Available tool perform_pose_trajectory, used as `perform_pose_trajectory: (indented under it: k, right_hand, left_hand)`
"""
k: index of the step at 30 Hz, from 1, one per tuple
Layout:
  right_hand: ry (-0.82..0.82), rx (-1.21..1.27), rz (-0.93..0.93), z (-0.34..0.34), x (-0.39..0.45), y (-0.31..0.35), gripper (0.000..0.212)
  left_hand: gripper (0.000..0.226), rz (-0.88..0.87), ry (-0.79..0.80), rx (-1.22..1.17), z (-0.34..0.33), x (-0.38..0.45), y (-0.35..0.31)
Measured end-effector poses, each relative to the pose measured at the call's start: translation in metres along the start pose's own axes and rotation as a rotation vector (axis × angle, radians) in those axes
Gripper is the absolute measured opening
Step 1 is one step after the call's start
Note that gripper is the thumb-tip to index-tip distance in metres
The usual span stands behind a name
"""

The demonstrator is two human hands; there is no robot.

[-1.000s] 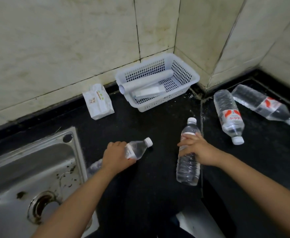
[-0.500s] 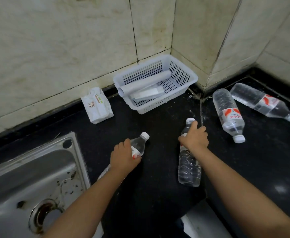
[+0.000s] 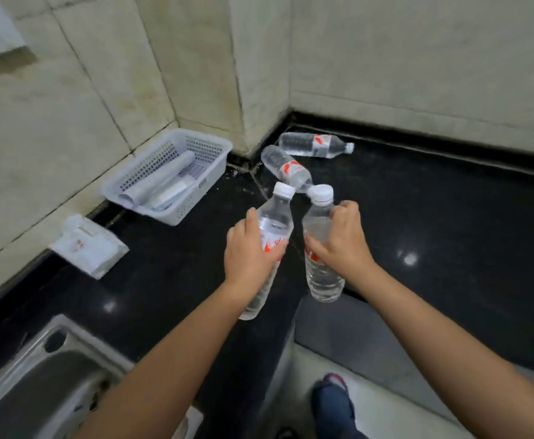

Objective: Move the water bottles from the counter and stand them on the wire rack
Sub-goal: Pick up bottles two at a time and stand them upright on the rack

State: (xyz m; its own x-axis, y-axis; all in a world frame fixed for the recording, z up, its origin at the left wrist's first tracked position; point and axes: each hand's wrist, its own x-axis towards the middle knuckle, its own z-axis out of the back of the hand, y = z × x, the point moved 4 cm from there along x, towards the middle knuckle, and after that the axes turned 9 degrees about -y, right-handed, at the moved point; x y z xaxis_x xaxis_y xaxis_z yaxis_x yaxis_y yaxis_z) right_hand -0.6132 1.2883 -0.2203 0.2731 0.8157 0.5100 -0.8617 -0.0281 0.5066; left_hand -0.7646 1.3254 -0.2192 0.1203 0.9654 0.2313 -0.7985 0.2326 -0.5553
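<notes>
My left hand (image 3: 250, 253) grips a clear water bottle (image 3: 275, 217) with a white cap and red label, lifted off the black counter (image 3: 449, 232) and tilted. My right hand (image 3: 343, 240) holds a second clear bottle (image 3: 321, 277) nearly upright, also off the counter. The two caps are close together. Two more bottles lie on their sides near the wall corner: one (image 3: 286, 167) just behind the held caps, another (image 3: 314, 145) along the back wall. No wire rack is in view.
A white plastic basket (image 3: 208, 160) with rolled paper stands against the left wall. A white tissue pack (image 3: 88, 245) lies left of it. A steel sink (image 3: 37, 384) is at the lower left. The counter's inner corner and floor with a foot (image 3: 333, 403) are below.
Both hands have lifted their bottles off the counter and brought them together, now raised and nearly upright. The view has swung to the right, shifting basket and sink leftward.
</notes>
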Motion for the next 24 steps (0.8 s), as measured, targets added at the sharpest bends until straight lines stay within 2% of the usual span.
perform_pose_trajectory:
  k: [5, 9, 11, 17, 24]
  right_hand:
    - [-0.218, -0.045, -0.092, 0.113, -0.034, -0.031, 0.039]
    - [-0.422, -0.172, -0.162, 0.224, -0.079, -0.066, 0.04]
    - [-0.502, -0.246, -0.205, 0.28, -0.11, -0.081, 0.041]
    - [-0.622, -0.433, -0.327, 0.43, -0.209, -0.133, 0.04]
    - [-0.781, -0.616, -0.357, 0.594, -0.313, -0.191, 0.038]
  left_hand:
    - [0.078, -0.242, 0.027, -0.093, -0.009, -0.025, -0.104]
    - [0.079, -0.419, -0.015, -0.17, -0.017, -0.062, -0.188]
    - [0.079, -0.486, 0.017, -0.218, -0.025, -0.088, -0.23]
    - [0.08, -0.702, 0.119, -0.358, -0.062, -0.204, -0.372]
    - [0.078, -0.82, 0.21, -0.53, -0.091, -0.354, -0.543]
